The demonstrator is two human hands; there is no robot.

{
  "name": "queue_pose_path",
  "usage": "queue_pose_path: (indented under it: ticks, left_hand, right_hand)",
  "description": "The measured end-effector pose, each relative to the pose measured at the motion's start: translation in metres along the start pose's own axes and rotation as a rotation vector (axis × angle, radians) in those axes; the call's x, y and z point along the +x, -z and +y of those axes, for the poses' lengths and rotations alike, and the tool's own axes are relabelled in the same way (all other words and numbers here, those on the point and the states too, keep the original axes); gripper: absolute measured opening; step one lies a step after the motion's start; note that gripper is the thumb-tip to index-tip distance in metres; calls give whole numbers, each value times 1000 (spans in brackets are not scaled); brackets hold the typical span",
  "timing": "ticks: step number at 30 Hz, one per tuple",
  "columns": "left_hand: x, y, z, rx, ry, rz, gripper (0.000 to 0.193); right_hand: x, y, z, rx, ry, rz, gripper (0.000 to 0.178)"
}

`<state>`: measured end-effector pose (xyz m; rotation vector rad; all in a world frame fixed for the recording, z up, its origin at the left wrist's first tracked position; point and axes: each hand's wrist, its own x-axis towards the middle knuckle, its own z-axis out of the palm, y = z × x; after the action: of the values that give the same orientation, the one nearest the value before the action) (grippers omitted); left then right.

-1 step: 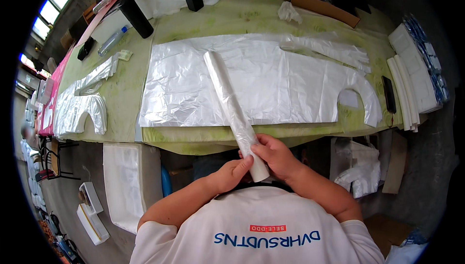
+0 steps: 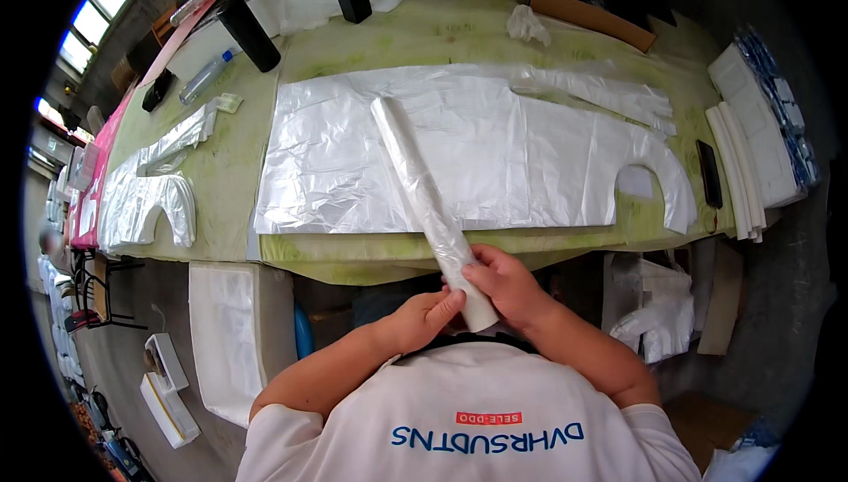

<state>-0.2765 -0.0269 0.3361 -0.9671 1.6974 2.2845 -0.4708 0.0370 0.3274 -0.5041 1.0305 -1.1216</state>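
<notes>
Both of my hands hold a long roll of thin, clear-white plastic film (image 2: 424,195) by its near end. My left hand (image 2: 427,316) is closed on the roll's left side, thumb on top. On the right side, my right hand (image 2: 508,286) grips it a little higher, with its thumb lying along the film. The roll tilts away to the far left. Its far end reaches over a flat layer of shiny plastic sheeting (image 2: 344,164) on the table. That sheeting has a rounded notch and long strips at its right end. The undersides of my fingers are hidden.
Another notched plastic piece (image 2: 163,204) lies on the table's left. Farther back are a clear bottle (image 2: 205,77), a black cylinder (image 2: 249,33) and a cardboard box (image 2: 601,14). A phone (image 2: 708,173) and white rolls (image 2: 738,168) are at right. A white bin (image 2: 234,332) stands below the edge.
The roll and both hands have shifted very slightly to the right. My grip is the same.
</notes>
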Motion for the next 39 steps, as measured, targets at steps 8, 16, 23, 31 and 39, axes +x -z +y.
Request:
queue_pose_path:
  ticks: [8,16,23,31,39]
  left_hand:
    - [26,43,70,1125,-813,543,42]
    - [126,177,107,675,-719,1120,44]
    - [89,198,119,545,-224,711,42]
    - [103,179,149,429,-61,576,42]
    - [114,182,143,191,-110,639,25]
  right_hand:
    - [-32,26,7,-215,93,189,44]
    - [-46,31,4,-258,110,182,44]
    - [-57,53,6,-149,74,192,41]
    - [-53,57,6,-72,62,146,38]
    - [-54,49,-5,-90,11,134,45]
